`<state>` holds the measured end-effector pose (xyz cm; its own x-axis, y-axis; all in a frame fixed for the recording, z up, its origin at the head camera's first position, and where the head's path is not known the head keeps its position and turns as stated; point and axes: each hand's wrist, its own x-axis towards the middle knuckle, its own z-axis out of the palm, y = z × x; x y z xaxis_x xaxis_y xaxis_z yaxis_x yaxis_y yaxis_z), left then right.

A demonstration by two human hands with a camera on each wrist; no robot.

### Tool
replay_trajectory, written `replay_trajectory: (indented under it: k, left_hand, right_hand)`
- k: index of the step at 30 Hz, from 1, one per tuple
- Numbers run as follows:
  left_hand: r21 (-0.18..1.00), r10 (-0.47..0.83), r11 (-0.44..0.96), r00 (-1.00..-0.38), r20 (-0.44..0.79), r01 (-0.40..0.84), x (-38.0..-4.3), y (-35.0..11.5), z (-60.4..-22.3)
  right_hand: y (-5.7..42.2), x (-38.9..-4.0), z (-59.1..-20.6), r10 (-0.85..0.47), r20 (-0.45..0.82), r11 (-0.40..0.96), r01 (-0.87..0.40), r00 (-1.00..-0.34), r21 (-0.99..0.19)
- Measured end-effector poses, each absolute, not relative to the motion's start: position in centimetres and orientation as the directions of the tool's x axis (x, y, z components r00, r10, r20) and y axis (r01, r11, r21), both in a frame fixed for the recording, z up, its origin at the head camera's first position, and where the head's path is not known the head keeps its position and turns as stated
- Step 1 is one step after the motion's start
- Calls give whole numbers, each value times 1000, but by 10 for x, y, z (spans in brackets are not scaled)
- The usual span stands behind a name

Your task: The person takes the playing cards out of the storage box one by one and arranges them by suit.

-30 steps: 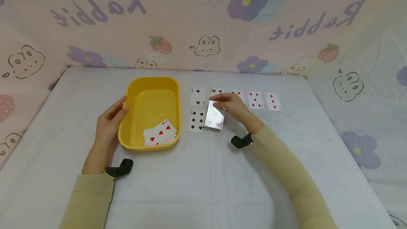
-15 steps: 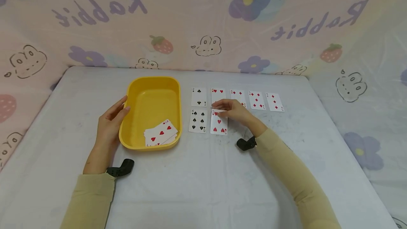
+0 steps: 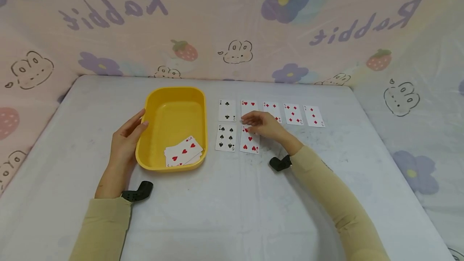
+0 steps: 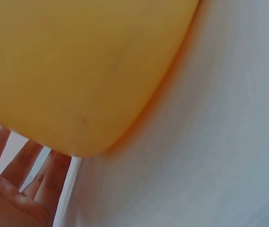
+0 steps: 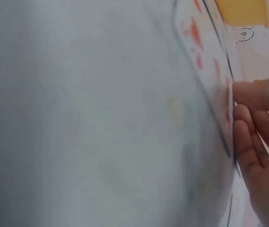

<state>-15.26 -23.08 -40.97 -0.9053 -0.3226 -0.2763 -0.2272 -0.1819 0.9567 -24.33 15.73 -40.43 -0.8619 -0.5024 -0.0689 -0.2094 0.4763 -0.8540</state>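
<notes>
Tray (image 3: pixel 174 120) plain yellow. Cards (image 3: pixel 249 143) white, marked red or black. Sleeves (image 3: pixel 103 224) khaki. Table (image 3: pixel 217 208) white. Backdrop (image 3: pixel 214 15) pale pink, purple-flowered, strawberry-printed.

Grips the yellow tray (image 3: pixel 175 118) by its left rim with the left hand (image 3: pixel 124 142). Has the right hand (image 3: pixel 269 126) over the far end of the five of hearts (image 3: pixel 250 142), just right of the six of spades (image 3: pixel 226 139).

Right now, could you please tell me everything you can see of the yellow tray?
The tray is yellow, smooth and plastic-looking: a rounded rectangle with an open top and raised walls. It sits upright on the table, left of the card rows. The left hand holds its left side. A card pile lies in its near right corner.
</notes>
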Motion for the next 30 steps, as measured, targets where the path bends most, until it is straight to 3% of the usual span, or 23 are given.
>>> replay_trajectory:
  k: [7, 17, 30]
  left_hand:
    - [958, -317, -188, -909, -269, -218, -152, -231, -408]
    - [951, -322, -216, -903, -284, -222, -152, -228, -408]
    - [964, -329, -169, -910, -254, -208, -152, -226, -406]
  right_hand:
    - [137, -250, -382, -478, -47, 427, -185, -877, -885]
    - [63, -253, -340, -525, -114, 369, -105, -843, -924]
    - [-27, -251, -346, -622, -194, 366, -63, -758, -928]
